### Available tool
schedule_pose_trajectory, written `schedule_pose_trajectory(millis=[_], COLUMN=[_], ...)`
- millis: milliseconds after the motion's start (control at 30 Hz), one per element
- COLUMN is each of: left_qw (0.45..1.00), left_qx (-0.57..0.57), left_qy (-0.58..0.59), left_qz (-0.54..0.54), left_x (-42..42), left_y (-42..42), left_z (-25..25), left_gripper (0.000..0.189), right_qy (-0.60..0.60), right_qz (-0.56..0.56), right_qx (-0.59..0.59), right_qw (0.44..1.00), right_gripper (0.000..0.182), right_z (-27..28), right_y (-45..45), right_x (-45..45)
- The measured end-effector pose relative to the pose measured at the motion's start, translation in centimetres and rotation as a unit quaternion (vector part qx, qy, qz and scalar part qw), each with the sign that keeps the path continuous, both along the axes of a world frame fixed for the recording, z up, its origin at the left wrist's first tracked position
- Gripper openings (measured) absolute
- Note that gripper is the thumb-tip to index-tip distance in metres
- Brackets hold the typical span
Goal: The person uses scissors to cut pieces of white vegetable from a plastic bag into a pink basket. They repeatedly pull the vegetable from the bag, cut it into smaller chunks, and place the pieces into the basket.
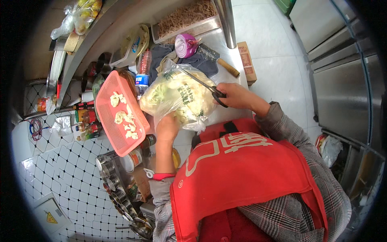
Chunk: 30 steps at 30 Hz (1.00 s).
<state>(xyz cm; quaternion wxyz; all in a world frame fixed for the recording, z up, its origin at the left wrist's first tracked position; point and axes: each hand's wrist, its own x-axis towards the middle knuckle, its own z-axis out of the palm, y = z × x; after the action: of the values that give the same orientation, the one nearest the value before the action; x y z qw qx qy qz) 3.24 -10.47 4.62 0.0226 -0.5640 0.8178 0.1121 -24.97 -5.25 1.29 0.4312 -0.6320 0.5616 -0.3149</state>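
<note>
A clear plastic bag (169,104) with green print holds a large cauliflower (196,90) in front of me on the metal counter. My left hand (167,127) grips the near edge of the bag, its fingertips partly hidden by the plastic. Black-handled scissors (216,90) are in my right hand (234,95), their blades lying over the top of the bag. Left of the bag, a pink plastic basket (142,122) is tilted and has several small cauliflower florets (121,116) in it.
Behind the bag are a cut red onion (186,45), a cleaver (228,67) with a wooden handle on dark cloth, and a plastic bottle (142,75). A tray of shredded food (184,18) stands farther back. A metal post (226,24) rises at the counter's right edge, near a cardboard box (247,63).
</note>
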Motion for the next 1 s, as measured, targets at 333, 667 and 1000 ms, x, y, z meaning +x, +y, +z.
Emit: schedule_pose_trajectory(millis=[333,667,1000], left_qw=[0.891,0.833,0.824], left_qx=[0.239,0.332,0.247], left_qy=[0.372,0.421,0.504], left_qz=[0.107,0.135,0.077], left_x=[-4.0,-5.4,-4.7], left_y=[1.0,-0.1,-0.8], left_z=[-1.1,-2.6,-4.3], left_gripper=[0.035,0.057,0.077], right_qy=[0.031,0.016,-0.054], right_qz=[-0.094,-0.157,-0.164], right_qx=[-0.011,0.016,0.066], right_qw=[0.995,0.987,0.983], right_gripper=[0.035,0.029,0.017], right_z=[-2.1,-4.4,-3.6], right_y=[-0.1,-1.3,-1.4], right_x=[0.2,0.6,0.8])
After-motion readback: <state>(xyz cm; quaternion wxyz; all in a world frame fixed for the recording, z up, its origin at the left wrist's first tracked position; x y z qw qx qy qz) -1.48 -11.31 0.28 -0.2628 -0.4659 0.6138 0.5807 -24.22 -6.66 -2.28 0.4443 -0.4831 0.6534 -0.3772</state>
